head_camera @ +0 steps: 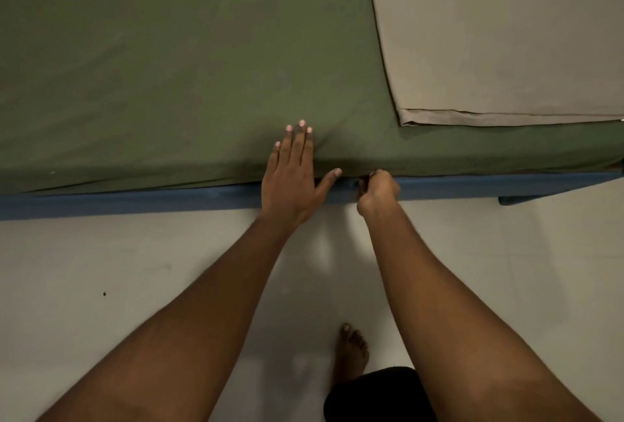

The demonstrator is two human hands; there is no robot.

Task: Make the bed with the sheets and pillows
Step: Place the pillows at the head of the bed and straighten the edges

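The olive-green bed sheet (169,67) lay spread over the mattress, covering most of the upper half of the view, smooth across the top with faint creases running toward its near edge, where it folded down over the side of the bed. The left hand (292,178) rested flat on that near edge, palm down, its fingers (300,141) straight and close together on the cloth and the thumb (332,177) splayed out to the right along the fold, holding nothing. Just beside it to the right, the right hand (378,190) was curled into a tight fist at the line where the sheet met the bed's side, its fingertips pinching the hem of the green cloth; how far the hem went in under the mattress could not be seen. Below the sheet ran the blue painted bed frame (135,200), a long rail crossing the view from left to right and touching the sheet's lower edge. On the bed at the upper right lay a beige folded sheet (506,33), flat, its layered edges showing at its near corner, resting on top of the green one. The pale smooth floor (101,269) filled the lower half, marked by a small dark speck (104,293) at the left. A bare foot (351,350) stood on it between the two forearms, with a black garment (374,394) over the knee just below.
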